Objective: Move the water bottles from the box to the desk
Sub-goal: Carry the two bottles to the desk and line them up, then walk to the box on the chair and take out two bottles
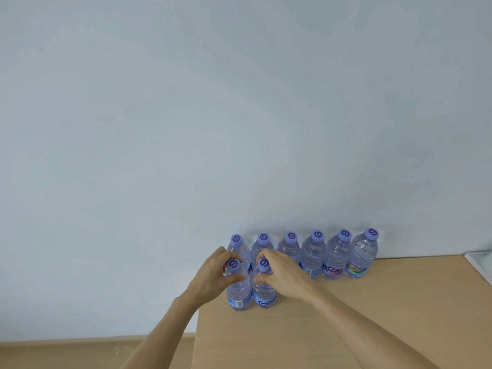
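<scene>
Several clear water bottles with purple caps stand upright in a row (314,254) along the wall at the back of the light wooden desk (372,315). Two more stand in front of that row, near the desk's left edge. My left hand (213,278) is wrapped around the neck of the front left bottle (237,291). The neck of the front right bottle (263,291) is held by my right hand (285,275). Both front bottles rest on the desk and are upright. The box is out of view.
A pale blue wall (239,115) rises right behind the bottles. The desk's left edge (196,336) drops to a beige floor (93,352). The corner of a white object (480,265) lies at the desk's far right.
</scene>
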Action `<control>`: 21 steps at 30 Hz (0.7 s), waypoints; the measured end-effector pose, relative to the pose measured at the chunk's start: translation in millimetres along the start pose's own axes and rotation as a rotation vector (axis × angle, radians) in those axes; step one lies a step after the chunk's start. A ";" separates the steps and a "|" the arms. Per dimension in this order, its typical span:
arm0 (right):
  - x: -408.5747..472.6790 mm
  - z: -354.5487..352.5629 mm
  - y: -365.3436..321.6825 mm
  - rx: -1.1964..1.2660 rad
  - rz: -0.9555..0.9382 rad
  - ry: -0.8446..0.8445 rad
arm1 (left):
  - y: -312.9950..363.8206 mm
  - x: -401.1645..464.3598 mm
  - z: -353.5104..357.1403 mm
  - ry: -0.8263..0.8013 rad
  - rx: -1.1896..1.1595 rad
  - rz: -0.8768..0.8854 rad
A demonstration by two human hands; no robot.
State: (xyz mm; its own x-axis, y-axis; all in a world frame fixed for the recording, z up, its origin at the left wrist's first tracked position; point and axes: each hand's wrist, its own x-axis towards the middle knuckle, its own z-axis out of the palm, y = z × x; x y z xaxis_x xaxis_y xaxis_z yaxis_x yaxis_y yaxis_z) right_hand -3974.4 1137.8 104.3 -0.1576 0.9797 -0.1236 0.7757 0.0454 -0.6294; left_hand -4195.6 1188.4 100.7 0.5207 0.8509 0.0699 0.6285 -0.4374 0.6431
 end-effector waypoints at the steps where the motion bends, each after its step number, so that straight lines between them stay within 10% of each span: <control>1: -0.7 0.8 0.2 0.001 0.000 0.004 | 0.5 -1.6 1.7 0.012 0.005 -0.011; 13: -30.7 -9.0 -7.6 0.008 0.127 0.064 | 9.8 -3.1 -1.1 0.051 0.088 -0.034; 21: -121.8 -80.4 -7.7 -0.053 0.239 0.339 | 100.1 15.9 -29.4 0.141 -0.182 0.251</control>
State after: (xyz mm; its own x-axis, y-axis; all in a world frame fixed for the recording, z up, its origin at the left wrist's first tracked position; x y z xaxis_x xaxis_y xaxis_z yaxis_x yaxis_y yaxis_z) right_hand -3912.0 1033.7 185.9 0.2340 0.9722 0.0039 0.7980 -0.1898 -0.5720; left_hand -4141.4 1166.7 188.6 0.5529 0.7607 0.3400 0.3709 -0.5901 0.7171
